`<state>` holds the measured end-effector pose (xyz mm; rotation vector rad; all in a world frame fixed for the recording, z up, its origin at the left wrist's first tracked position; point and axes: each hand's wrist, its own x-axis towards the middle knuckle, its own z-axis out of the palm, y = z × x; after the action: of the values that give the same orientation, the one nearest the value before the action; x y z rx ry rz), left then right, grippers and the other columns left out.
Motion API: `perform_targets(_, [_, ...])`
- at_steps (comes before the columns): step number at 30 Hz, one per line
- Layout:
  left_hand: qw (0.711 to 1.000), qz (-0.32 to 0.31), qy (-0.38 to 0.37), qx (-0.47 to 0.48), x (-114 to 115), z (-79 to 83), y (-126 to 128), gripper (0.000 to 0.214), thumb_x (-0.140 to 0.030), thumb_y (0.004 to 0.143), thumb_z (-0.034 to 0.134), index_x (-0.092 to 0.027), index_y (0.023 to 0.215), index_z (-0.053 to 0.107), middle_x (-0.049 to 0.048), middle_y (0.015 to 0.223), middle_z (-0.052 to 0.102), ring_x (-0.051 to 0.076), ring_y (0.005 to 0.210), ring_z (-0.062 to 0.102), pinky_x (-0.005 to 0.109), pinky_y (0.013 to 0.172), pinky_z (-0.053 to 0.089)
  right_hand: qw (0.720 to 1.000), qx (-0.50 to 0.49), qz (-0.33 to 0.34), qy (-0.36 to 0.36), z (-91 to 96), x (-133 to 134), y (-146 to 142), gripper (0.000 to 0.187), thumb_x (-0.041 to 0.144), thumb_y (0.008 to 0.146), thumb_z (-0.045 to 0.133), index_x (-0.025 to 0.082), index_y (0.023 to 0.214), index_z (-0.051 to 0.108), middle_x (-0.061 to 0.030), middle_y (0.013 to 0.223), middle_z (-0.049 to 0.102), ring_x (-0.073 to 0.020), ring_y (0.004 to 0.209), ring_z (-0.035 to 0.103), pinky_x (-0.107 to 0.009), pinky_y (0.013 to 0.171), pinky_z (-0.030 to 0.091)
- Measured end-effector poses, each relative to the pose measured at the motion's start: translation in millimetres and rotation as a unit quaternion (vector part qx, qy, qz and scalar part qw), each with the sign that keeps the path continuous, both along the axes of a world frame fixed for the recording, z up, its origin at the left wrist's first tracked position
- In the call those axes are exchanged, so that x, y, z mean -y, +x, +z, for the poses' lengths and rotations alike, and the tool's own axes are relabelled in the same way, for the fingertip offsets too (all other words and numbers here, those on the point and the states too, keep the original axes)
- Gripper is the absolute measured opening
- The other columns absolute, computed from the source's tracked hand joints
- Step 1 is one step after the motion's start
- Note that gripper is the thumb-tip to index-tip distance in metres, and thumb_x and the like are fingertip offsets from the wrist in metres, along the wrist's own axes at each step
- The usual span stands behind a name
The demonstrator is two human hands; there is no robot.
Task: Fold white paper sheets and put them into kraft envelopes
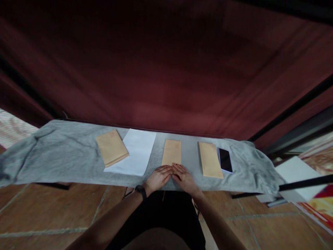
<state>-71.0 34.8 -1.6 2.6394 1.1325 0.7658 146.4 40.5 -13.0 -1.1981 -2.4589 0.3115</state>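
My left hand (159,177) and my right hand (183,177) lie flat side by side, fingers stretched out, on the near end of a tan envelope (172,151) in the middle of a grey cloth (65,152). Both hands press on the envelope and hold nothing. A black watch (141,190) is on my left wrist. Another tan envelope (209,159) lies to the right. A third tan envelope (111,147) lies to the left, partly on a white sheet of paper (136,152).
A dark phone (225,160) lies right of the right-hand envelope. A dark red curtain (166,76) hangs behind the cloth-covered table. Tiled floor (52,211) shows below. White and printed sheets (299,173) sit at the far right.
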Motion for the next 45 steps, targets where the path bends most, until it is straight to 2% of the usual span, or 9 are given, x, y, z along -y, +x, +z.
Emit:
perform_targets(5, [1.000, 0.028, -0.003, 0.008, 2, -7.6, -4, 0.029, -0.018, 0.099, 0.048, -0.020, 0.120, 0.066, 0.0065, 0.128, 0.070, 0.017, 0.121, 0.063, 0.036, 0.106, 0.051, 0.997, -0.063, -0.047, -0.001, -2.4, 9, 10, 0.038, 0.024, 0.099, 0.049, 0.028, 0.135, 0.064, -0.0041, 0.139, 0.064, -0.0203, 0.129, 0.060, -0.044, 0.112, 0.049])
perform_targets(9, [0.999, 0.044, -0.005, 0.008, 5, -8.4, -4, 0.028, -0.017, 0.099, 0.047, -0.019, 0.118, 0.068, 0.0067, 0.127, 0.070, 0.018, 0.120, 0.064, 0.036, 0.105, 0.052, 0.990, -0.107, -0.089, -0.009, -6.3, 9, 8, 0.033, 0.023, 0.099, 0.048, 0.027, 0.121, 0.073, -0.0044, 0.128, 0.071, -0.0210, 0.122, 0.065, -0.043, 0.107, 0.052])
perform_targets(14, [0.997, 0.075, -0.011, 0.027, 5, -7.9, -2, 0.028, -0.019, 0.100, 0.046, -0.019, 0.115, 0.069, 0.0069, 0.123, 0.072, 0.018, 0.116, 0.066, 0.036, 0.102, 0.054, 0.981, -0.147, -0.124, -0.012, -8.9, 10, 3, 0.031, 0.025, 0.101, 0.046, 0.025, 0.109, 0.077, -0.0058, 0.121, 0.074, -0.0202, 0.115, 0.068, -0.039, 0.102, 0.055])
perform_targets(18, [0.995, 0.093, -0.019, 0.042, 4, -9.5, -2, 0.029, -0.017, 0.098, 0.046, -0.020, 0.115, 0.070, 0.0066, 0.121, 0.072, 0.018, 0.113, 0.067, 0.036, 0.101, 0.054, 0.981, -0.127, -0.143, -0.003, -8.9, 10, 0, 0.032, 0.024, 0.100, 0.045, 0.025, 0.105, 0.076, -0.0057, 0.118, 0.075, -0.0201, 0.112, 0.069, -0.039, 0.101, 0.054])
perform_targets(24, [0.995, 0.090, -0.040, 0.027, 5, -4.0, -3, 0.034, -0.011, 0.095, 0.047, -0.022, 0.118, 0.068, 0.0041, 0.123, 0.071, 0.017, 0.115, 0.065, 0.035, 0.102, 0.053, 0.981, -0.088, -0.171, 0.019, -8.8, 16, -7, 0.035, 0.020, 0.101, 0.041, 0.024, 0.118, 0.072, -0.0068, 0.126, 0.071, -0.0214, 0.117, 0.066, -0.041, 0.103, 0.052])
perform_targets(28, [0.997, 0.072, -0.022, -0.023, 8, -2.3, -1, 0.032, -0.010, 0.094, 0.049, -0.021, 0.117, 0.068, 0.0043, 0.124, 0.071, 0.018, 0.117, 0.064, 0.034, 0.103, 0.051, 0.989, -0.053, -0.124, 0.055, -14.6, 32, -23, 0.044, 0.015, 0.100, 0.037, 0.025, 0.133, 0.064, -0.0052, 0.138, 0.065, -0.0203, 0.131, 0.057, -0.046, 0.118, 0.039])
perform_targets(32, [0.995, 0.064, 0.014, -0.069, 15, -7.4, -2, 0.041, -0.008, 0.093, 0.046, -0.016, 0.130, 0.061, 0.0092, 0.133, 0.067, 0.018, 0.127, 0.059, 0.035, 0.110, 0.045, 0.992, -0.021, -0.105, 0.061, -18.0, 49, -35, 0.047, 0.019, 0.101, 0.037, 0.017, 0.146, 0.052, -0.0100, 0.146, 0.057, -0.0210, 0.138, 0.050, -0.045, 0.121, 0.035])
perform_targets(40, [0.992, 0.094, 0.019, -0.077, 18, -11.8, 10, 0.042, -0.022, 0.099, 0.041, -0.014, 0.138, 0.055, 0.0130, 0.143, 0.059, 0.022, 0.135, 0.053, 0.041, 0.114, 0.041, 0.989, -0.006, -0.136, 0.060, -9.9, 53, -20, 0.046, 0.025, 0.103, 0.037, 0.017, 0.145, 0.053, -0.0090, 0.148, 0.055, -0.0220, 0.138, 0.050, -0.044, 0.121, 0.034])
perform_targets(45, [0.988, 0.102, -0.035, -0.110, -2, -11.5, 35, 0.050, -0.031, 0.103, 0.031, -0.017, 0.150, 0.043, 0.0103, 0.159, 0.041, 0.025, 0.148, 0.034, 0.050, 0.122, 0.026, 0.986, -0.012, -0.145, 0.086, -17.1, 51, -20, 0.042, 0.022, 0.101, 0.042, 0.015, 0.137, 0.062, -0.0112, 0.141, 0.062, -0.0231, 0.134, 0.054, -0.044, 0.120, 0.034])
